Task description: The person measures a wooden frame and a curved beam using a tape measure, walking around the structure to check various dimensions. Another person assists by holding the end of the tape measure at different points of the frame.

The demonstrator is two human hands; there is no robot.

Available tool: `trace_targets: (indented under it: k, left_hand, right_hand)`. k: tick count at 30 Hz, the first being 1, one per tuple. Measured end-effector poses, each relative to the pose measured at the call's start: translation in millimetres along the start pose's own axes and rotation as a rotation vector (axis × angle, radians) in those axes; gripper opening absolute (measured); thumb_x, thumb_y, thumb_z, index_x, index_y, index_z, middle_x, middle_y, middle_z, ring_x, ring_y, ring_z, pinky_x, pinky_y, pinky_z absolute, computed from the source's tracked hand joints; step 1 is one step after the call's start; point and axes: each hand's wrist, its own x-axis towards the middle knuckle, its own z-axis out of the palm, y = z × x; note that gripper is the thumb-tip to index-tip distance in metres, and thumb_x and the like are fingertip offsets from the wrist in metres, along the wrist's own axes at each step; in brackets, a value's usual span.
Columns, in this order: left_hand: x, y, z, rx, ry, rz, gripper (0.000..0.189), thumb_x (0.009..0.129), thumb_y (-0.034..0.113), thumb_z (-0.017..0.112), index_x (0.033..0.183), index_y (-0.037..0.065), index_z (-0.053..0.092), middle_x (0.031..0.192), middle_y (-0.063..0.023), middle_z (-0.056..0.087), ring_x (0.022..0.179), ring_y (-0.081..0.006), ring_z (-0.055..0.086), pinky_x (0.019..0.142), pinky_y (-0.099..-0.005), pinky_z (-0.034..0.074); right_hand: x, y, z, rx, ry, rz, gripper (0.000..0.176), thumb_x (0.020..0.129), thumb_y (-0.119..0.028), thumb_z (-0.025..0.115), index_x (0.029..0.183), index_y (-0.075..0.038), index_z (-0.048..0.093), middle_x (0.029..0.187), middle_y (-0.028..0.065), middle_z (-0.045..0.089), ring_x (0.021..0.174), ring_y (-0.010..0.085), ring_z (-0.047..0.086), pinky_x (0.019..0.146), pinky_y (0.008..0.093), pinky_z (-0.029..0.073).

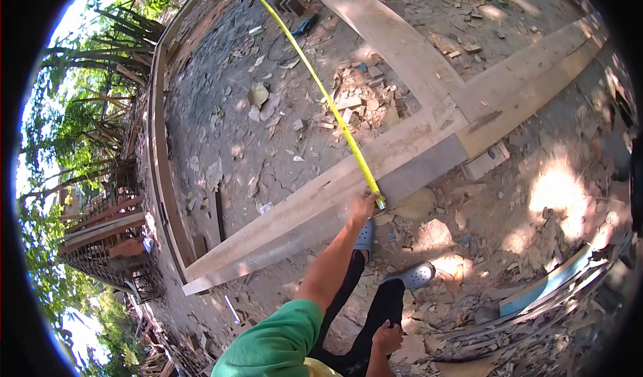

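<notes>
My left hand (365, 206) is closed on the end of a yellow tape measure (321, 89), at the outer edge of a wooden beam (295, 206). The tape runs up and left from there, across the inside of a large wooden frame. My right hand (387, 339) is low in the view, beside my dark-trousered leg, with its fingers curled in; what it holds, if anything, is hidden. A second beam (402, 48) meets the near one at a joint right of the tape.
My feet, in grey clogs (416, 276), stand just outside the near beam. Wood offcuts (355, 105) and dry leaves litter the ground inside the frame. Stacked timber (104, 233) lies at the left. A blue-edged board (546, 283) lies at the lower right.
</notes>
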Motion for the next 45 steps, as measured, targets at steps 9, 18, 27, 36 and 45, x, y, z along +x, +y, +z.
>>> trace_targets:
  k: [9, 18, 27, 36, 45]
  left_hand:
    - [-29, -3, -4, 0.011, -0.053, -0.034, 0.019, 0.084, 0.017, 0.055, 0.097, 0.004, 0.052, 0.089, -0.0079, 0.063, 0.080, -0.0162, 0.059, 0.070, -0.0319, 0.049]
    - [-79, -16, -68, -0.313, 0.067, -0.071, 0.017, 0.085, 0.012, 0.049, 0.099, 0.005, 0.054, 0.082, -0.0049, 0.061, 0.078, -0.0169, 0.060, 0.067, -0.0276, 0.048]
    - [-159, -31, -202, -0.563, 0.434, -0.085, 0.011, 0.084, 0.013, 0.056, 0.079, 0.004, 0.052, 0.066, -0.0007, 0.051, 0.055, -0.0077, 0.049, 0.045, -0.0207, 0.036]
    - [-150, -88, -346, -0.592, 0.623, -0.061, 0.020, 0.082, 0.020, 0.060, 0.074, 0.002, 0.055, 0.058, -0.0034, 0.052, 0.046, -0.0131, 0.050, 0.041, -0.0266, 0.039]
    - [-165, -71, -448, -0.239, 0.715, -0.117, 0.030, 0.076, 0.026, 0.060, 0.086, -0.001, 0.065, 0.070, -0.0169, 0.063, 0.064, -0.0219, 0.061, 0.062, -0.0377, 0.045]
  right_hand:
    - [7, -3, -21, 0.020, 0.000, -0.058, 0.038, 0.086, -0.038, 0.049, 0.105, -0.006, 0.058, 0.110, 0.0120, 0.055, 0.101, 0.0312, 0.053, 0.084, 0.0444, 0.043]
    - [34, 35, -30, -0.049, 0.076, -0.238, 0.038, 0.086, -0.037, 0.050, 0.102, -0.004, 0.060, 0.102, 0.0157, 0.059, 0.095, 0.0332, 0.057, 0.081, 0.0438, 0.046]
    - [34, 43, -84, -0.296, 0.097, -0.539, 0.039, 0.083, -0.040, 0.052, 0.097, -0.005, 0.061, 0.098, 0.0197, 0.061, 0.093, 0.0373, 0.058, 0.077, 0.0469, 0.046]
    - [3, -25, -166, -0.625, 0.319, -0.699, 0.041, 0.080, -0.044, 0.051, 0.097, -0.010, 0.065, 0.095, 0.0194, 0.063, 0.091, 0.0353, 0.060, 0.080, 0.0429, 0.046]
    - [-171, -124, -182, -0.534, 0.319, -0.792, 0.044, 0.077, -0.044, 0.053, 0.098, -0.008, 0.065, 0.088, 0.0166, 0.065, 0.090, 0.0321, 0.061, 0.081, 0.0390, 0.046]
